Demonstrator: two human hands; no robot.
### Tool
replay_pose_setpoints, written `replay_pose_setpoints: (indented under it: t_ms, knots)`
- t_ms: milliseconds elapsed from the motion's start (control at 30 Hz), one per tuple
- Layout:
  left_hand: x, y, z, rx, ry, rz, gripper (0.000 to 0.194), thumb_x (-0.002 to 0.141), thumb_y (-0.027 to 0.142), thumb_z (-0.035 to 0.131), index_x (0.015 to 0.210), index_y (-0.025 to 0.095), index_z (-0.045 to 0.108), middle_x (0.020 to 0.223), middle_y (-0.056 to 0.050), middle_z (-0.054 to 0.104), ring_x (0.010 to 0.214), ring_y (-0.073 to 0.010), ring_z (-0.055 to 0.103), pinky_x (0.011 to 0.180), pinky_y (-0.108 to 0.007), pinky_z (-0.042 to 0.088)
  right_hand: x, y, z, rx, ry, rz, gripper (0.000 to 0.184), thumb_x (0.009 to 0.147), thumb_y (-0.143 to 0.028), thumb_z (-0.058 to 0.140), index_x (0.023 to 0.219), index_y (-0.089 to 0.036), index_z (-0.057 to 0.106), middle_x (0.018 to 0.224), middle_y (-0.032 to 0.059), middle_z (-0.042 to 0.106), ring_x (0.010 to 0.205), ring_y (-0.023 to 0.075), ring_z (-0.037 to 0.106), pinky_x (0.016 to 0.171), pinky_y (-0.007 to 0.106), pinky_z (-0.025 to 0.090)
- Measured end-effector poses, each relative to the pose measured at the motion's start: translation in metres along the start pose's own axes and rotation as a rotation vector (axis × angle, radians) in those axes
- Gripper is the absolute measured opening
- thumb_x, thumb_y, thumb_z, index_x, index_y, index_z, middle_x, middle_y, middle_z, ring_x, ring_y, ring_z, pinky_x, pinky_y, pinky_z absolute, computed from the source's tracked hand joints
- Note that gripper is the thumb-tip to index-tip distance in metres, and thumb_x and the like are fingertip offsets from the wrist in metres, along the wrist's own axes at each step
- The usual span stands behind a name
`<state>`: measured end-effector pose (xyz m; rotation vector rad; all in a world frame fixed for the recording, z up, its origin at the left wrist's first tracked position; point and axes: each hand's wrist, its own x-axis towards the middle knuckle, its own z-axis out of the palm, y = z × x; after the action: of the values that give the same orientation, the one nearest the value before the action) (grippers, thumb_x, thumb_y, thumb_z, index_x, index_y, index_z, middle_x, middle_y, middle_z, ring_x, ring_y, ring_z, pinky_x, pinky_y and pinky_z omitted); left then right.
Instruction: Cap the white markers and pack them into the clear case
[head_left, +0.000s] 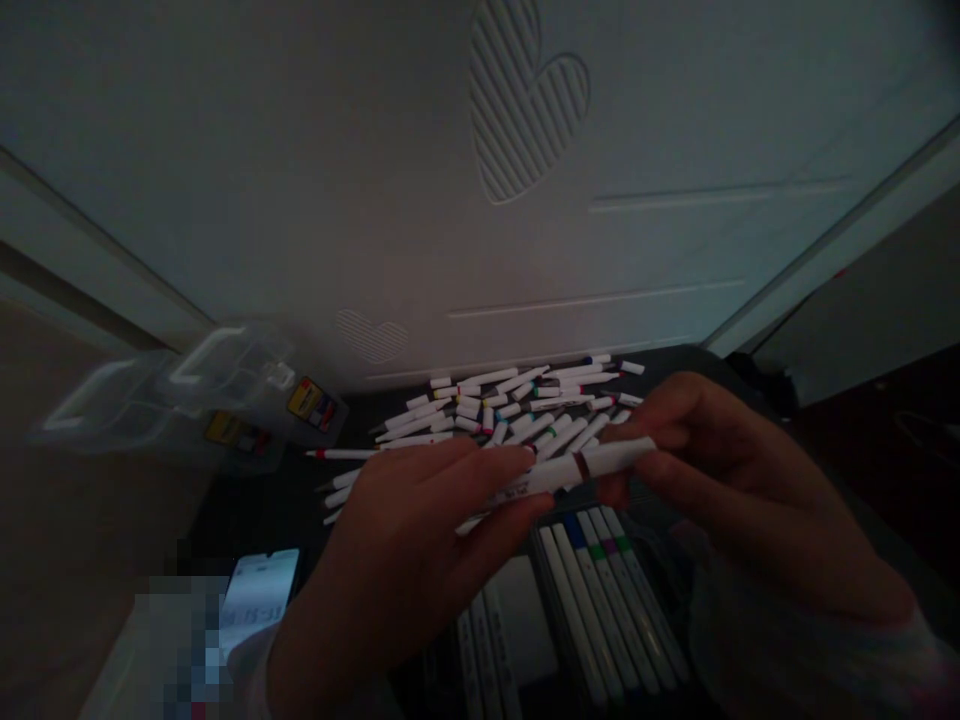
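Note:
A white marker (555, 474) with a dark reddish-brown band lies level between my two hands. My left hand (397, 550) is closed round its barrel, thumb and fingers pinching it. At the other end, my right hand (735, 485) has its thumb and fingers closed on the white cap. Cap and barrel meet at the band. Behind the hands spreads a loose heap of white markers and caps (536, 428) with coloured bands. Below them, several markers (600, 600) stand side by side in a row, some with blue, green or purple bands.
Two clear plastic cases (240, 385) with yellow labels stand at the left. A lit phone (259, 600) lies at the lower left. The white panel (375, 200) with raised hearts rises behind the dark surface. More white markers (487, 650) sit at the bottom, beside a white block.

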<state>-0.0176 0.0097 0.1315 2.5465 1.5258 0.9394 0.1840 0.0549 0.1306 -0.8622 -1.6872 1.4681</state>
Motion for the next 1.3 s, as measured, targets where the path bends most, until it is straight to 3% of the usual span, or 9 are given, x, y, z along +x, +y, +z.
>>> replay_pose_setpoints:
  t_ms: [433,833,1000,1167,1300]
  knots:
    - [0.001,-0.001,0.001,-0.018,0.001,-0.001,0.014,0.081,0.031,0.051,0.086,0.022,0.059,0.066,0.004,0.064,0.056,-0.0095,0.057,0.051,-0.02,0.04,-0.002,0.001,-0.005,0.003,-0.056,-0.02,0.007,0.079,-0.019,0.055,0.083,-0.024,0.053,0.068,-0.0042,0.064,0.065,0.0079,0.06,0.059,0.018,0.047]
    - [0.0,-0.002,0.002,-0.009,0.019,0.006,0.016,0.082,0.033,0.051,0.091,0.022,0.059,0.074,0.004,0.067,0.062,-0.0089,0.06,0.058,-0.018,0.044,-0.006,0.001,-0.008,-0.088,-0.065,-0.044,0.021,0.078,-0.029,0.056,0.099,-0.031,0.054,0.075,-0.0015,0.06,0.067,0.0124,0.057,0.049,0.02,0.043]
    - [0.0,-0.002,0.004,-0.013,0.012,0.02,0.017,0.082,0.034,0.05,0.091,0.021,0.057,0.076,0.003,0.067,0.065,-0.0102,0.06,0.058,-0.02,0.043,-0.005,0.004,-0.009,-0.06,0.001,-0.092,0.024,0.079,-0.036,0.053,0.103,-0.032,0.054,0.083,0.0003,0.059,0.073,0.0136,0.055,0.059,0.023,0.045]
    - [0.0,0.003,0.014,-0.007,-0.1,0.069,0.016,0.084,0.035,0.047,0.09,0.023,0.055,0.07,0.004,0.063,0.061,-0.0108,0.057,0.053,-0.024,0.038,0.002,0.009,-0.003,0.07,0.215,-0.175,0.019,0.085,-0.035,0.043,0.096,-0.03,0.058,0.085,0.0003,0.058,0.076,0.0133,0.052,0.07,0.027,0.043]
    - [-0.001,0.008,0.023,0.041,-0.142,0.12,0.017,0.085,0.036,0.044,0.091,0.024,0.054,0.069,0.005,0.06,0.06,-0.0121,0.056,0.052,-0.026,0.036,0.003,0.013,0.006,0.12,0.135,-0.146,0.022,0.085,-0.039,0.042,0.095,-0.029,0.059,0.088,0.0003,0.057,0.079,0.0136,0.051,0.072,0.027,0.042]
